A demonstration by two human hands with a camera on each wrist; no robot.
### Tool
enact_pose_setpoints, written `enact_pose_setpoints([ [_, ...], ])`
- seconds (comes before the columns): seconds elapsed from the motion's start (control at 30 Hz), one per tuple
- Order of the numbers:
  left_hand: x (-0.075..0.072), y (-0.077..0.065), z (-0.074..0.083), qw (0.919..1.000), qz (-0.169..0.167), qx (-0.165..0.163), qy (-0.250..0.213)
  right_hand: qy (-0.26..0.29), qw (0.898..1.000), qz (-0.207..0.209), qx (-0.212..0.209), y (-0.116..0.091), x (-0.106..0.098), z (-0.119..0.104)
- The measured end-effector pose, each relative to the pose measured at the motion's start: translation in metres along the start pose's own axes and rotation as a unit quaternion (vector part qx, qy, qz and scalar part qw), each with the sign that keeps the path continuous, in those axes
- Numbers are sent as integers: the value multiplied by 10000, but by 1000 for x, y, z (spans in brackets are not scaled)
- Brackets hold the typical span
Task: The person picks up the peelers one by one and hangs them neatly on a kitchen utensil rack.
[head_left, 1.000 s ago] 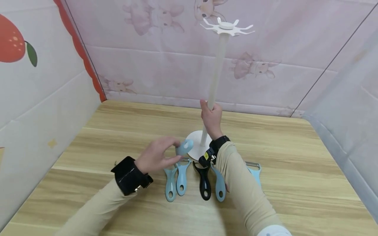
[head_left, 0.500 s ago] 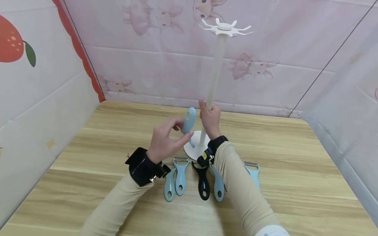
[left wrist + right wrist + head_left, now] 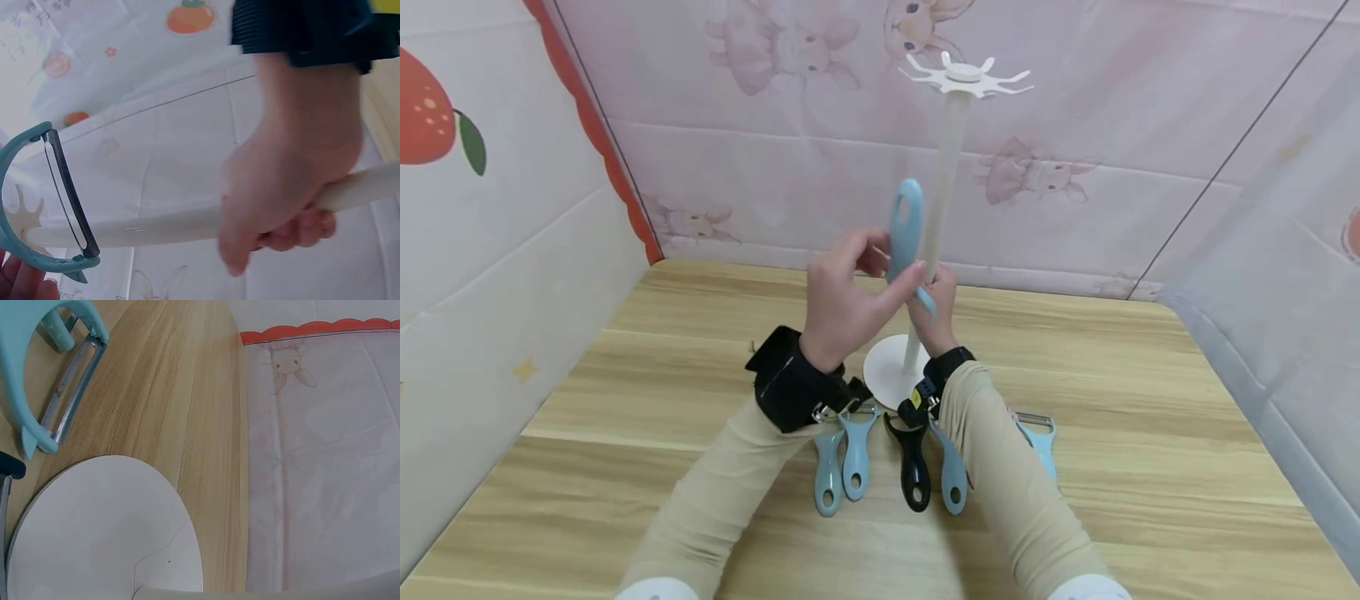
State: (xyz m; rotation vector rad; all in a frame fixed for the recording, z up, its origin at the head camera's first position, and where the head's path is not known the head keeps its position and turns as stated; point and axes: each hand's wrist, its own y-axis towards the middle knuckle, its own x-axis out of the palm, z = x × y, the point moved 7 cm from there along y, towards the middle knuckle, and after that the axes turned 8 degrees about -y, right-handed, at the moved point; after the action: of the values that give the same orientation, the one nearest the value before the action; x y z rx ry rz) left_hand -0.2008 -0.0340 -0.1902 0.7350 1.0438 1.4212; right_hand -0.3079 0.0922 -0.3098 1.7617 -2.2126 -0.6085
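Note:
My left hand [image 3: 848,308] pinches a light-blue peeler [image 3: 907,221] between thumb and fingers, its holed handle end pointing up. In the left wrist view the peeler's blade [image 3: 70,194] faces the white pole at the left edge. Close beside, my right hand [image 3: 934,321] grips the lower pole of a white stand [image 3: 949,158], partly hidden behind the left thumb and peeler. Bare hooks [image 3: 964,77] fan out at the stand's top. Its round base [image 3: 886,373] sits on the table.
In front of the base lie blue peelers [image 3: 828,477], a black peeler [image 3: 915,468] and another blue peeler [image 3: 953,471] by the right sleeve. One more light-blue peeler [image 3: 1041,437] lies right of that forearm. Printed cloth walls [image 3: 775,167] surround the wooden table [image 3: 1150,458].
My left hand has raised the light-blue peeler from just above the table, up and to the right, beside the pole. The peeler has turned upright. My right hand keeps its grip on the pole.

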Motion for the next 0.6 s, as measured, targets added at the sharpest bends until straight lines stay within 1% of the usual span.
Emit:
enact_pose_setpoints([
  [0.07, 0, 10, 1, 10000, 64, -26, 1, -55, 10000, -28, 35, 0, 0, -2],
  [0.13, 1, 18, 3, 9999, 122, -43, -18, -27, 9999, -121, 95, -2, 0, -10],
  [0.23, 1, 28, 4, 9998, 194, -64, -17, 185, 9994, -192, 210, -5, 0, -19],
  [0.3, 2, 33, 4, 9997, 219, -80, 10, 307, 9990, -256, 203, -8, 0, -26],
  [0.5, 4, 48, 5, 9995, 190, -169, 207, 159, 9994, -294, 6, -8, -1, -29],
  [0.6, 4, 56, 6, 9991, 168, -204, 325, 104, 9995, -296, 54, -8, -1, -28],
])
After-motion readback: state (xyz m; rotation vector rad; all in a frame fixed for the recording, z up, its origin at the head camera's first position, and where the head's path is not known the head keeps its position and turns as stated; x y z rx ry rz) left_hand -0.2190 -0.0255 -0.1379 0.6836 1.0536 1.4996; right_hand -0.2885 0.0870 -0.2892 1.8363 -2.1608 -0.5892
